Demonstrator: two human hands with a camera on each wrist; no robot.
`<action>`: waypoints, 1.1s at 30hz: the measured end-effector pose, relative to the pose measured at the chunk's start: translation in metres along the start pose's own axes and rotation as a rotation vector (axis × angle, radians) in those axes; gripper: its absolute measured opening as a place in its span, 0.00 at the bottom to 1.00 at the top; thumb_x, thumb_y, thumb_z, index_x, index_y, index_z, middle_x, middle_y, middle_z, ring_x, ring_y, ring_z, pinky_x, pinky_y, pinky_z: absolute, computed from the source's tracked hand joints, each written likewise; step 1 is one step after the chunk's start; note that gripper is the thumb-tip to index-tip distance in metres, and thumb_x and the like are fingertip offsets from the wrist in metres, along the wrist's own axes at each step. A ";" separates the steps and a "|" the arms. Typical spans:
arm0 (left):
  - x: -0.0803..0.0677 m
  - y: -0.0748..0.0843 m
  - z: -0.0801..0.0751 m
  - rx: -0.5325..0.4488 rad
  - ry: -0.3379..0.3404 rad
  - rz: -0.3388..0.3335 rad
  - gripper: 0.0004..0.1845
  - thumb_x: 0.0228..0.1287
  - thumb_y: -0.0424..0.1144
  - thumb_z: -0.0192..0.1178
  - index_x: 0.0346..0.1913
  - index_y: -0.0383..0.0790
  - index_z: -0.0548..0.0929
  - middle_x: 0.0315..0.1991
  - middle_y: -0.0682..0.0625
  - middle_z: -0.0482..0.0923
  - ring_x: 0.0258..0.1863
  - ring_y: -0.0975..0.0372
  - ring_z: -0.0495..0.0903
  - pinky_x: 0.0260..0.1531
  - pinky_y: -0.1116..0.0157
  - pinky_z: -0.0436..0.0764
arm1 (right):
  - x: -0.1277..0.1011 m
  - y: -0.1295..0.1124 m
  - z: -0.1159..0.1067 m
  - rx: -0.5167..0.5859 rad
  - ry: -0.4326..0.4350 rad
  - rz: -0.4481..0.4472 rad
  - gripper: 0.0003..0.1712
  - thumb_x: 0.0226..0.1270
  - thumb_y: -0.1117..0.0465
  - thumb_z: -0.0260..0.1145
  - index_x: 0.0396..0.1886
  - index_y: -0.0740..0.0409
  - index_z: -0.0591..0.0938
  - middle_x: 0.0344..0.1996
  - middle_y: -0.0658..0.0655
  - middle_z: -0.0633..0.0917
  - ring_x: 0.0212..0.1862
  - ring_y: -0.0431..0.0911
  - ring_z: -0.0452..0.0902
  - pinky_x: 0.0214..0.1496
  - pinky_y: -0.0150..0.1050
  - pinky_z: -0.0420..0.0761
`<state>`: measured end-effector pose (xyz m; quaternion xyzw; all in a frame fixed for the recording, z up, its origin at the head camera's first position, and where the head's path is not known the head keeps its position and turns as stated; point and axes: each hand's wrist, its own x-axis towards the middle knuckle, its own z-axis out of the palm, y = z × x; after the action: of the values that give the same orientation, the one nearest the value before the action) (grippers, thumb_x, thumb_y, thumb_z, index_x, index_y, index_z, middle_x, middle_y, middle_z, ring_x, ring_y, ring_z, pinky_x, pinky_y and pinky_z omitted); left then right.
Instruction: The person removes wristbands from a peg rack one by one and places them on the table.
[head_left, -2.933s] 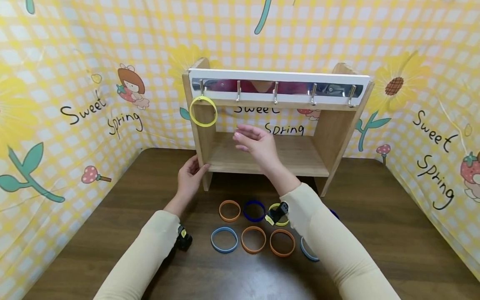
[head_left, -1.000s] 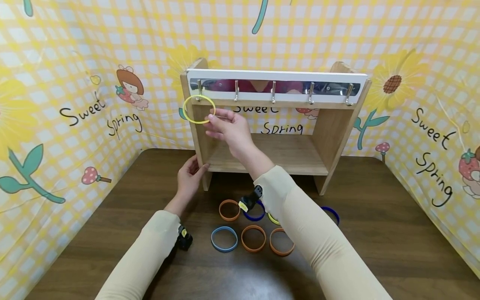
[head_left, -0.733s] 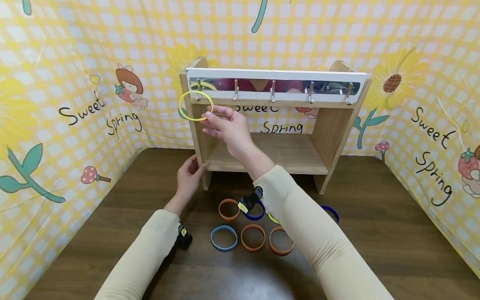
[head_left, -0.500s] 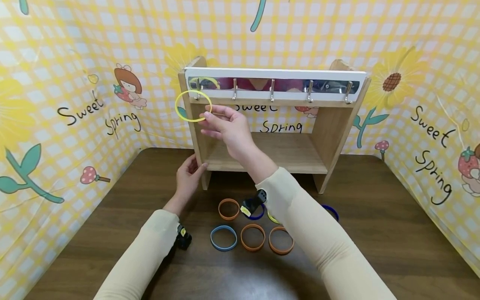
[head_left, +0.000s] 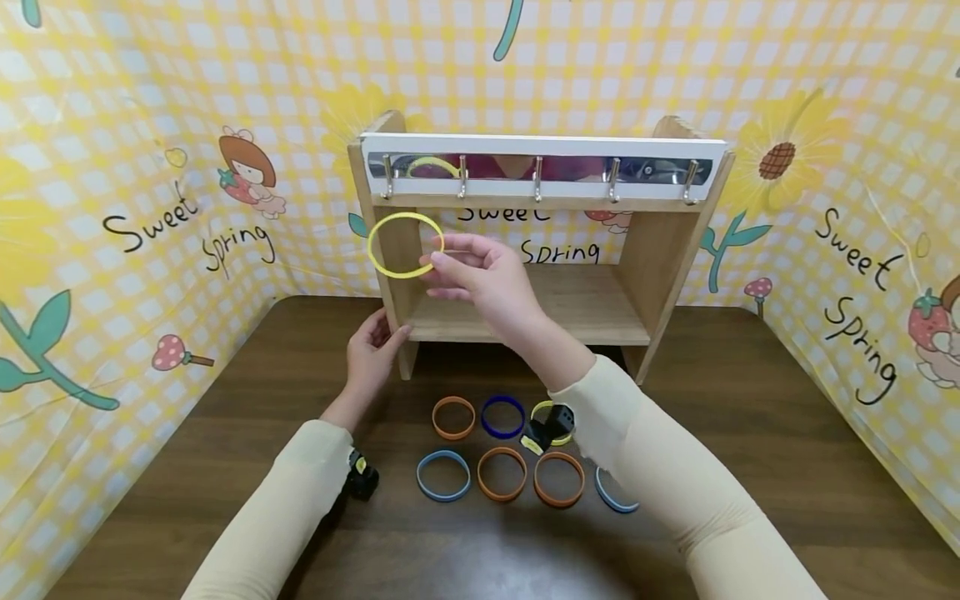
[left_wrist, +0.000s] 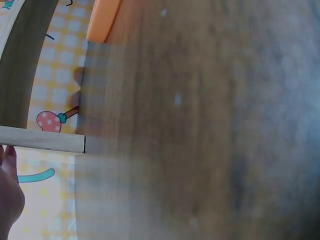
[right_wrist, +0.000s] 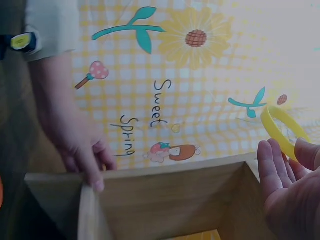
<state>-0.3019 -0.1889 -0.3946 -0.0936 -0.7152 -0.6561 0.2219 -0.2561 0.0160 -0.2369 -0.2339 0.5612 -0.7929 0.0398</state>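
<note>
My right hand (head_left: pixel 495 279) pinches a yellow silicone wristband (head_left: pixel 406 216) between thumb and fingers, in front of the left part of a wooden shelf (head_left: pixel 592 304). The wristband is apart from the leftmost hook (head_left: pixel 387 177), just below it. In the right wrist view the wristband (right_wrist: pixel 275 131) stands up from the thumb and fingertips. My left hand (head_left: pixel 369 354) grips the lower front edge of the shelf's left side panel, its thumb on the front. Only part of that hand (left_wrist: pixel 10 197) shows in the left wrist view.
A white rail (head_left: pixel 498 191) with several metal hooks spans the shelf top. On the brown table (head_left: pixel 247 467) lie several wristbands: orange (head_left: pixel 453 437), dark blue (head_left: pixel 503 436), light blue (head_left: pixel 443 499) and yellow, partly behind the right wrist camera (head_left: pixel 557 422).
The yellow wristband hung on the leftmost hook. My right hand reached left, took hold of it and lifted it off, then brought it down and right. My left hand stayed on the panel.
</note>
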 end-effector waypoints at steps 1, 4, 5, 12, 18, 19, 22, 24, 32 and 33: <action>0.000 0.000 0.000 -0.001 0.000 0.001 0.22 0.64 0.26 0.63 0.60 0.23 0.74 0.54 0.29 0.76 0.54 0.47 0.76 0.47 0.71 0.77 | -0.003 0.001 -0.003 -0.008 0.000 -0.002 0.13 0.69 0.71 0.62 0.51 0.71 0.79 0.43 0.68 0.84 0.43 0.57 0.84 0.46 0.50 0.82; -0.001 0.001 -0.001 0.002 -0.001 0.000 0.22 0.64 0.26 0.63 0.60 0.23 0.74 0.54 0.29 0.76 0.55 0.44 0.75 0.47 0.70 0.77 | -0.010 0.004 -0.013 -0.027 0.006 -0.007 0.13 0.69 0.71 0.62 0.51 0.72 0.79 0.44 0.69 0.84 0.41 0.54 0.85 0.45 0.50 0.83; -0.001 0.002 -0.001 0.003 0.000 -0.001 0.22 0.64 0.27 0.63 0.60 0.23 0.74 0.54 0.30 0.76 0.54 0.44 0.75 0.47 0.70 0.77 | -0.013 0.005 -0.016 -0.032 0.011 -0.005 0.13 0.69 0.71 0.62 0.51 0.72 0.79 0.44 0.69 0.84 0.40 0.54 0.85 0.45 0.50 0.83; -0.002 0.001 0.000 0.000 0.008 -0.024 0.22 0.64 0.26 0.62 0.60 0.23 0.74 0.54 0.29 0.76 0.54 0.45 0.75 0.48 0.68 0.77 | -0.033 0.010 -0.043 -0.092 0.050 0.050 0.14 0.69 0.70 0.62 0.52 0.71 0.79 0.39 0.63 0.86 0.39 0.51 0.85 0.44 0.48 0.83; 0.000 0.001 0.000 -0.019 0.004 -0.022 0.22 0.63 0.25 0.63 0.60 0.22 0.74 0.54 0.29 0.76 0.54 0.44 0.75 0.47 0.70 0.77 | -0.049 0.015 -0.067 -0.127 0.068 0.081 0.15 0.69 0.70 0.62 0.53 0.72 0.79 0.40 0.65 0.86 0.38 0.51 0.85 0.43 0.47 0.84; 0.000 0.001 0.000 -0.018 0.003 -0.021 0.22 0.63 0.25 0.63 0.60 0.22 0.74 0.54 0.29 0.76 0.54 0.44 0.75 0.47 0.71 0.77 | -0.052 0.016 -0.070 -0.137 0.069 0.084 0.15 0.69 0.70 0.62 0.53 0.72 0.79 0.40 0.66 0.86 0.38 0.50 0.85 0.43 0.46 0.84; 0.001 0.000 0.000 -0.020 0.002 -0.024 0.22 0.63 0.26 0.63 0.60 0.23 0.74 0.54 0.30 0.77 0.52 0.50 0.77 0.46 0.73 0.77 | -0.060 0.017 -0.079 -0.151 0.071 0.097 0.16 0.70 0.70 0.61 0.55 0.74 0.77 0.40 0.64 0.86 0.38 0.51 0.85 0.43 0.46 0.84; 0.001 0.000 -0.001 -0.017 0.003 -0.027 0.22 0.63 0.26 0.64 0.59 0.23 0.75 0.54 0.30 0.77 0.50 0.55 0.78 0.46 0.73 0.77 | -0.065 0.017 -0.085 -0.157 0.074 0.101 0.17 0.70 0.71 0.61 0.56 0.75 0.76 0.40 0.63 0.86 0.38 0.50 0.85 0.43 0.46 0.84; 0.001 -0.001 -0.002 -0.020 -0.001 -0.041 0.23 0.63 0.27 0.64 0.60 0.25 0.75 0.54 0.31 0.77 0.48 0.62 0.77 0.46 0.72 0.77 | -0.086 0.017 -0.109 -0.212 0.104 0.135 0.21 0.71 0.70 0.60 0.60 0.78 0.72 0.40 0.60 0.87 0.40 0.49 0.85 0.44 0.46 0.83; 0.001 -0.001 -0.003 -0.020 -0.001 -0.044 0.23 0.63 0.27 0.64 0.60 0.25 0.75 0.55 0.31 0.77 0.48 0.62 0.77 0.46 0.73 0.77 | -0.088 0.017 -0.112 -0.223 0.106 0.137 0.22 0.71 0.70 0.60 0.60 0.78 0.71 0.40 0.60 0.87 0.40 0.49 0.85 0.44 0.45 0.83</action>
<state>-0.3027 -0.1917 -0.3951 -0.0806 -0.7107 -0.6678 0.2062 -0.2278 0.1361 -0.3108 -0.1556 0.6618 -0.7324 0.0378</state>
